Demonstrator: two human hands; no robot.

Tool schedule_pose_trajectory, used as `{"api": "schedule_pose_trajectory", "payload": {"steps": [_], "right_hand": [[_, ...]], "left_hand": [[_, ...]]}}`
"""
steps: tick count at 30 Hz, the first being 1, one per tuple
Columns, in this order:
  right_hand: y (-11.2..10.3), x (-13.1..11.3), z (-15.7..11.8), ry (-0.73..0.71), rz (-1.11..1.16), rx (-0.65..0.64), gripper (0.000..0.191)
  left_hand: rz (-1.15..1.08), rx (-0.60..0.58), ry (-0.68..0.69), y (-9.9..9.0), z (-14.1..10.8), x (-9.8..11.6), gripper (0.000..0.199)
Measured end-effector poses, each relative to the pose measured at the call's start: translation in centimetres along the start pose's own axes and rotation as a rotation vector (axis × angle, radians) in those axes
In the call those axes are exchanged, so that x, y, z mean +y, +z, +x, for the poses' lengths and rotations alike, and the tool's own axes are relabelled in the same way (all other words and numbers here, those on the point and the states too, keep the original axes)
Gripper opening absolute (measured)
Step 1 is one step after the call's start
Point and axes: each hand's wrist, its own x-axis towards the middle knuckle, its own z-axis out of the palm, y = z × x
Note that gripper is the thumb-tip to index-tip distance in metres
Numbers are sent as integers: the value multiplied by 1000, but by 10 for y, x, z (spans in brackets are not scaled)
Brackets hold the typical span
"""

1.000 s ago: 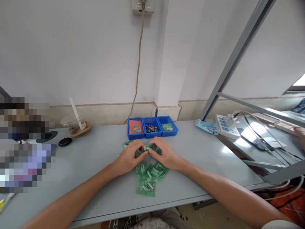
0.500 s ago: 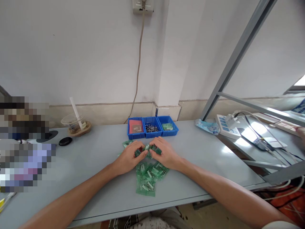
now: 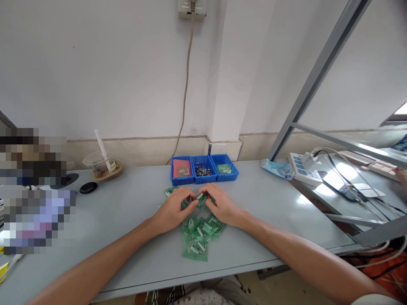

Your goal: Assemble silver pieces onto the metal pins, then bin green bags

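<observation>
Both hands meet at the middle of the grey table, with a small green bag (image 3: 201,198) of white and metal pieces between them. My left hand (image 3: 174,210) pinches its left side with thumb and fingers. On its right side, my right hand (image 3: 221,205) is closed on the same bag. Several filled green bags (image 3: 203,233) lie in a pile just below the hands. Another green bag (image 3: 171,191) lies partly hidden behind my left hand.
Three blue bins hold a pink packet (image 3: 182,168), metal screws (image 3: 202,170) and a green bag (image 3: 224,168). A cup (image 3: 101,163) and black disc (image 3: 88,187) are left. A blue packet (image 3: 278,169), power strip (image 3: 304,169) and metal frame (image 3: 310,80) stand right.
The fingers of my right hand have shifted slightly around the bag, and the bag between the hands has turned a little. The pile below has not moved.
</observation>
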Motion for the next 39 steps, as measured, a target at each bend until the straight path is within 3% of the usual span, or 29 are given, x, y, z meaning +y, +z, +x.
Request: {"api": "schedule_pose_trajectory", "payload": {"steps": [8, 13, 21, 26, 32, 39], "right_hand": [[1, 3, 2, 125, 245, 22, 11], [3, 7, 2, 147, 279, 12, 11], [-2, 3, 3, 109, 224, 15, 14], [-2, 6, 2, 116, 158, -21, 17], [-3, 8, 4, 72, 114, 49, 19], [-2, 7, 2, 143, 100, 61, 14]], "left_hand": [[-48, 57, -53, 0, 1, -4, 25], [-44, 58, -74, 0, 1, -5, 26], [-35, 62, -55, -1, 1, -3, 26], [-37, 127, -49, -4, 3, -3, 25], [-46, 161, -26, -5, 2, -5, 19], [-17, 155, -7, -4, 2, -5, 20]]}}
